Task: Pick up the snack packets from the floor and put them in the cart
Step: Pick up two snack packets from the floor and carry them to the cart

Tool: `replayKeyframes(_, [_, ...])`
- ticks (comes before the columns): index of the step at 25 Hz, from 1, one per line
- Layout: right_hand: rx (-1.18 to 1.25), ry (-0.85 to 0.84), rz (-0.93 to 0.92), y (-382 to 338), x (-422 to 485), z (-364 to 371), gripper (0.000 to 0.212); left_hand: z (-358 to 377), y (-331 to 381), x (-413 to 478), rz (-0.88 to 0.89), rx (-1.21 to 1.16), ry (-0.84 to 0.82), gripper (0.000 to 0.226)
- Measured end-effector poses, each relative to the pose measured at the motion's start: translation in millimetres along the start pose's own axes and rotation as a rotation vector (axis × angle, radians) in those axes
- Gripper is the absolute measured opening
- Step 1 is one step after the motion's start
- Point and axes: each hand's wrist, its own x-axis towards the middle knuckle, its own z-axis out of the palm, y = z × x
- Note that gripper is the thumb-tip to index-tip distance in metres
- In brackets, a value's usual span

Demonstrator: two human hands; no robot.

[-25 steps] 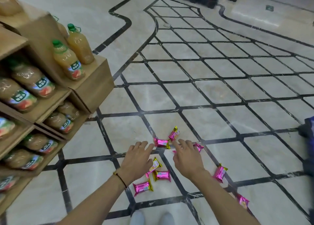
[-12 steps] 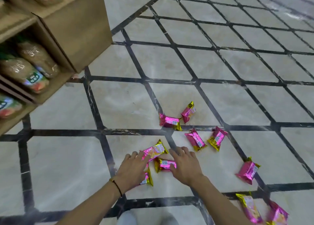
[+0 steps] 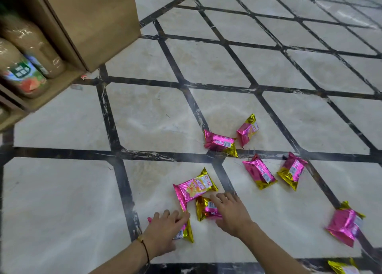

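Closing both hands on packets. Left hand (image 3: 165, 230) now down on lower packet (image 3: 186, 233), just below face-up packet (image 3: 194, 188). Fingers together, bent over foil; I cannot tell if clamped. Right hand (image 3: 231, 213) on gold-ended packet (image 3: 203, 210), just right-below face-up packet: fingers apart, tips touching, no grip. Half second ago left fingertips touched face-up packet itself. Nothing lifted; I judge pickup just starting. Other packets (image 3: 259, 171) on floor (image 3: 62, 201), right of face-up packet. Cart out of view.

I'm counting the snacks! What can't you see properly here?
Head view:
- Nearest packet: mostly under the left hand.
- Gold-ended packet: partly under the right hand.
- Bottom-right packet: cut off by the lower edge.
- Cart: out of frame.
- Bottle labels: blurred.
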Motion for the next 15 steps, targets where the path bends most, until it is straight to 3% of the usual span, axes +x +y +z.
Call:
replayKeyframes(6, [-0.027,0.028,0.0,4.4,7.3,26.4,0.065,8.6,7.3,7.0,-0.08,-0.033,0.043,0.08])
replayKeyframes(11, [0.056,0.141,0.089,7.5,-23.7,-3.7,0.055,-26.9,11.3,-14.1,-0.134,-0.088,0.154,0.073])
replayKeyframes(15, [0.139,0.222,0.201,5.3,-75.1,-59.0,0.078,-93.6,25.5,-56.8,-0.205,-0.104,0.258,0.073])
